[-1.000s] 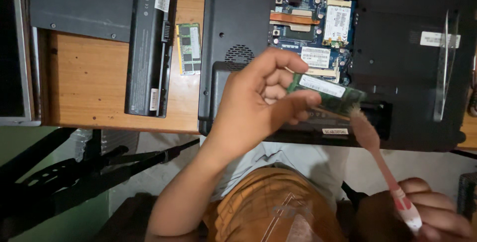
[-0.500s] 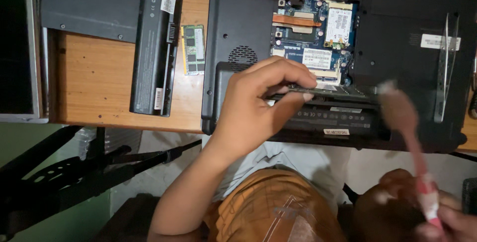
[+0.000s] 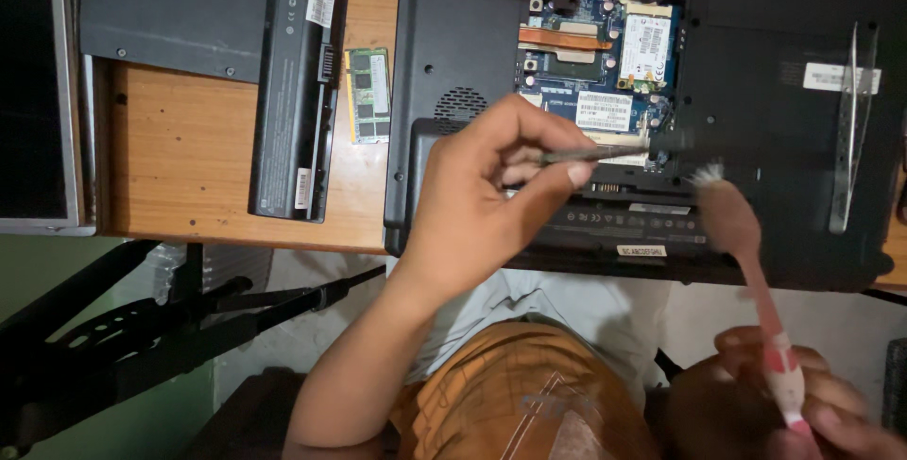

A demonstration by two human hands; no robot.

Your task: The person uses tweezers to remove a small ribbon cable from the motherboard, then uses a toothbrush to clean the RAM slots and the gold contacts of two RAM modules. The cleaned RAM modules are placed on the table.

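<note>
The left hand (image 3: 491, 205) pinches a thin green memory module (image 3: 605, 151) edge-on between thumb and fingertips, above the open bay of the upturned black laptop (image 3: 756, 120) at the wooden desk's (image 3: 189, 167) front edge. The right hand (image 3: 803, 394), low at the right, is closed around the handle of a pink-and-white toothbrush (image 3: 746, 262), its bristles just beside the module's far end. A long black battery pack (image 3: 298, 82) and a second green memory module (image 3: 368, 96) lie left of the laptop; metal tweezers (image 3: 850, 129) rest on its right side.
</note>
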